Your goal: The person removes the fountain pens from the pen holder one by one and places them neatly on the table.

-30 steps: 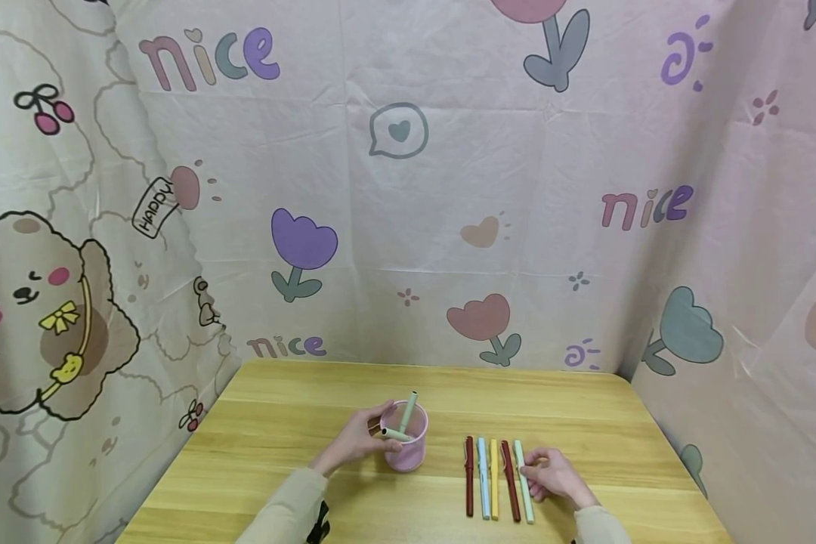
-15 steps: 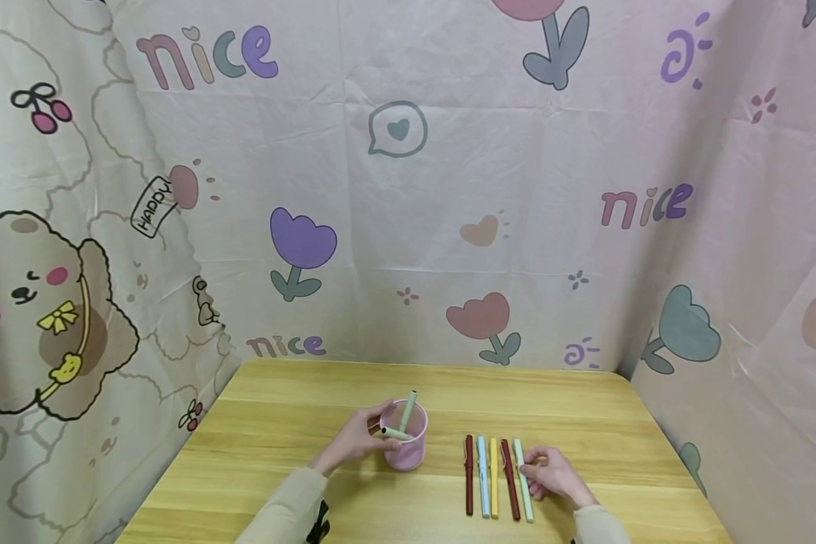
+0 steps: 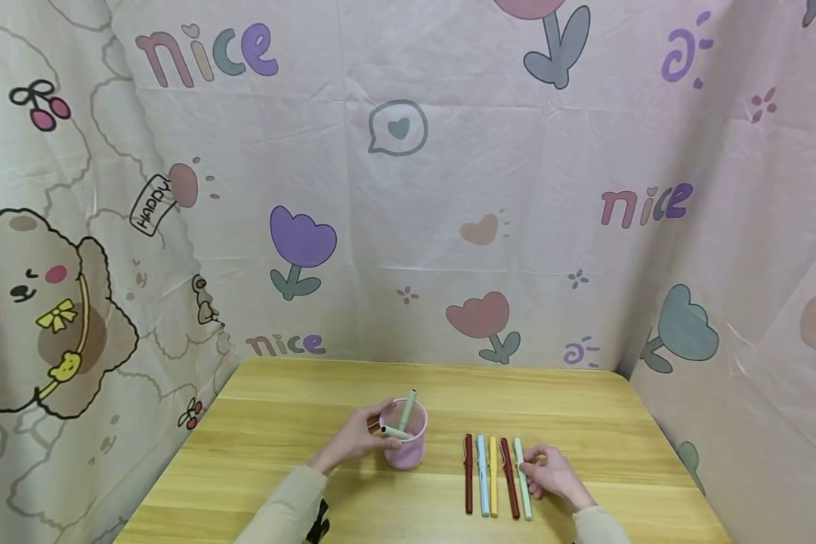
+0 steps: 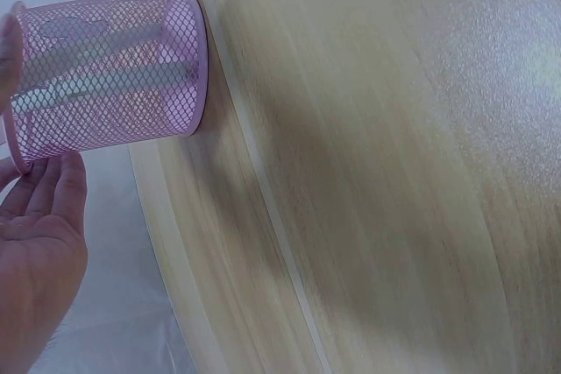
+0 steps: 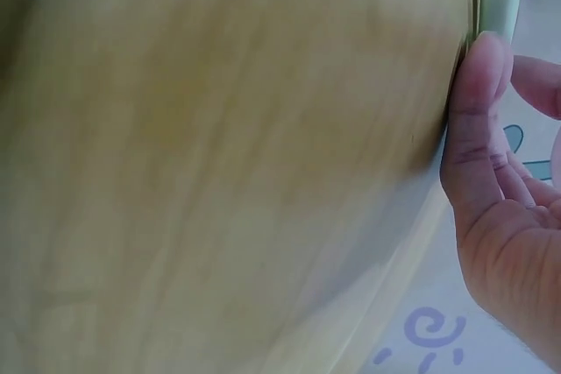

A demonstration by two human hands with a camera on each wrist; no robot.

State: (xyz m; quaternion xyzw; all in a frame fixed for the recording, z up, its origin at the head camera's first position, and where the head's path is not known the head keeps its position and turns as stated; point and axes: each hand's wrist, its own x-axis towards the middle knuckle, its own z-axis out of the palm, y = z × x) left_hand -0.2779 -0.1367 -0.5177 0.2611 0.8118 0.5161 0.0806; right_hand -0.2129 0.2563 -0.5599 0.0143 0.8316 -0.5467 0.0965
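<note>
A pink mesh pen cup (image 3: 405,455) stands upright on the table. My left hand (image 3: 357,440) grips it by the rim, thumb on the near side and fingers on the far side. Two light green pens (image 3: 408,410) lean inside the cup; their shafts show through the mesh in the left wrist view. To the right, my right hand (image 3: 551,474) pinches a light green pen (image 3: 525,491), the rightmost of a row lying on the table. In the right wrist view, thumb and finger (image 5: 478,85) are at that pen's edge.
Left of the held pen lie a dark red pen (image 3: 510,480), a yellow pen (image 3: 493,476), a light blue pen (image 3: 483,476) and another dark red pen (image 3: 469,476), roughly parallel. Printed curtains (image 3: 394,204) hang behind and beside the wooden table (image 3: 279,408).
</note>
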